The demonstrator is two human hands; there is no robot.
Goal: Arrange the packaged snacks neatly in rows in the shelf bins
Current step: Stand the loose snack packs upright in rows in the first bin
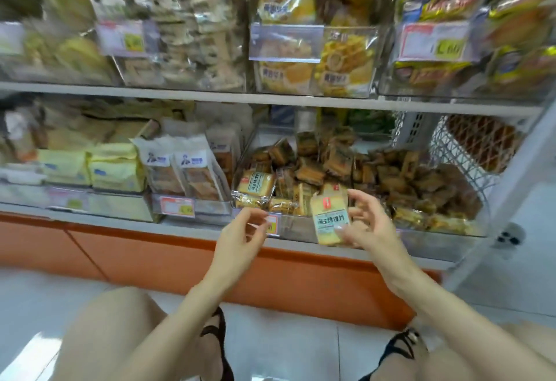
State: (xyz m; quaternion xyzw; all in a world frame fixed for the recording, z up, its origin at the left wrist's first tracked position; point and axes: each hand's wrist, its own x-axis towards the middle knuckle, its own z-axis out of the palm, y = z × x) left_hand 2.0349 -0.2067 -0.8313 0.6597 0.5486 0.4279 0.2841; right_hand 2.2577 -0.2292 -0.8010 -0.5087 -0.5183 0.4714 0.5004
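Judged from the bin, the task is sitting at an early stage. In the clear bin on the lower shelf, a few front packets are standing in a row, while the jumbled snacks behind are awaiting sorting. The right hand is gripping one yellow packet just in front of the bin. The left hand is hovering beside it, its fingers loosely curled and holding nothing.

Holding a flat yellow plastic snack pack upright in the right grip, just before a clear plastic shelf bin of jumbled snacks, with the left grip loosely curled nearby.
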